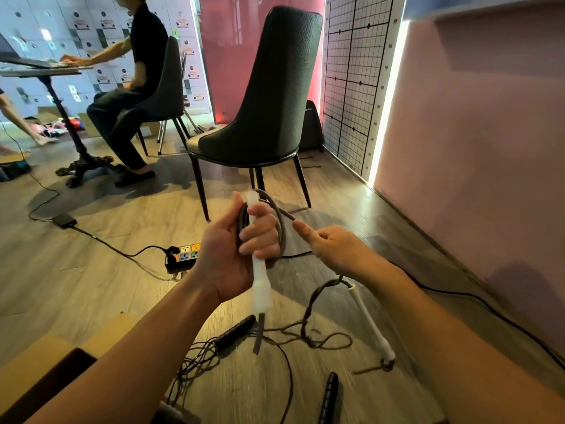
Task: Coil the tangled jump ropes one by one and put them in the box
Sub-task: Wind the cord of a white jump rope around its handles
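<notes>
Head view, user1: could easily lose loops of the grey cord jump rope (279,221) off the white plastic handle (260,270). One snag in the knotted tail below, gone.
user2: yep. Left hand (226,258) clenched round handle and coil, right hand (333,246) pinching the cord, up off the floor. Brown cardboard box (61,341) bottom-left.

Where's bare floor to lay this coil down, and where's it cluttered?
Free: wood floor between the open cardboard box, the black power adapter and the multicolour power strip; also the floor between the dark chair legs and the pink wall. Crowded: straight ahead, tangled black ropes, black handles and the loose white handle.
</notes>
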The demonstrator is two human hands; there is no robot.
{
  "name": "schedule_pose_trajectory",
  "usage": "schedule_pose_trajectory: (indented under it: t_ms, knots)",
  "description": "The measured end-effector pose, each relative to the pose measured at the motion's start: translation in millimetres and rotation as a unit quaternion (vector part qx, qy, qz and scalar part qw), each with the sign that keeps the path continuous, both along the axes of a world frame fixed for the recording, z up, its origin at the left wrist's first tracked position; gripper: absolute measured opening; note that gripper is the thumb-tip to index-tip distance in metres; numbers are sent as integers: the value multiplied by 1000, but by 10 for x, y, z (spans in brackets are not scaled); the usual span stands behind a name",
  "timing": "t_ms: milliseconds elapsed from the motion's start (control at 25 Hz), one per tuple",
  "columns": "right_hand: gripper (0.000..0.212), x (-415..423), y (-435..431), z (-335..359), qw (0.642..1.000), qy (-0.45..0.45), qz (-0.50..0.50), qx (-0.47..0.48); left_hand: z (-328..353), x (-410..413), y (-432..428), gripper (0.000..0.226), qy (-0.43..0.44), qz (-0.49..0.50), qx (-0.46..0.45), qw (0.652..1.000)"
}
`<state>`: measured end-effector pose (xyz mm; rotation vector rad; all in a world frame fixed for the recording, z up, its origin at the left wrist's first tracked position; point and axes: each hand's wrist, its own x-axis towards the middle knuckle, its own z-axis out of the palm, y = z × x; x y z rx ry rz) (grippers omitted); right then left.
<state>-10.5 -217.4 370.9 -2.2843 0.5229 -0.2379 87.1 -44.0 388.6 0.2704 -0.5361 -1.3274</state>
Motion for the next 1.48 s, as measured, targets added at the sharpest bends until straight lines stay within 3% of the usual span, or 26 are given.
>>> schedule_pose_trajectory:
  t_ms: [120, 240, 400, 520, 720, 800, 880, 920, 960, 1160, 1240, 1320, 1480]
  knots:
    - [66, 30, 17, -56, 997, 65, 25, -25, 27, 40, -15, 44, 67, 129, -26, 989]
    - [57, 20, 143, -12, 993, 95, 73, -3, 56, 165, -40, 35, 95, 307, -27, 947]
    - [40, 5, 411, 117, 973, 158, 165, -13, 31, 327, -59, 29, 3, 482, 45, 875]
    - [35, 48, 552, 131, 965, 187, 176, -55, -98, 461, -20, 26, -144, 550, 127, 812]
    - [39, 66, 520, 161, 980, 143, 100, -99, -235, 532, -27, 21, -438, 541, 251, 672]
    - [36, 75, 486, 186, 984, 104, 54, -131, -261, 507, -88, 22, -532, 471, 313, 630]
    - [29, 64, 427, 208, 981, 60, 4, -185, -265, 460, -149, 36, -630, 363, 400, 558]
    - [27, 48, 391, 220, 975, 41, -18, -217, -247, 414, -175, 45, -654, 303, 436, 539]
    - [26, 25, 351, 228, 969, 23, -34, -242, -225, 354, -191, 52, -655, 242, 457, 551]
    - [32, -68, 11, 180, 952, -22, -70, -296, -85, 78, -53, 63, -524, -13, 424, 738]
    - [32, -79, -157, 123, 949, -50, -51, -307, -96, 111, 70, 61, -446, -52, 381, 808]
    - [18, -79, -251, 53, 948, -83, -41, -305, -128, 164, 156, 61, -375, -74, 327, 864]
    - [22, -83, -303, 13, 965, -118, 34, -233, -124, 220, 176, 53, -247, -54, 237, 938]
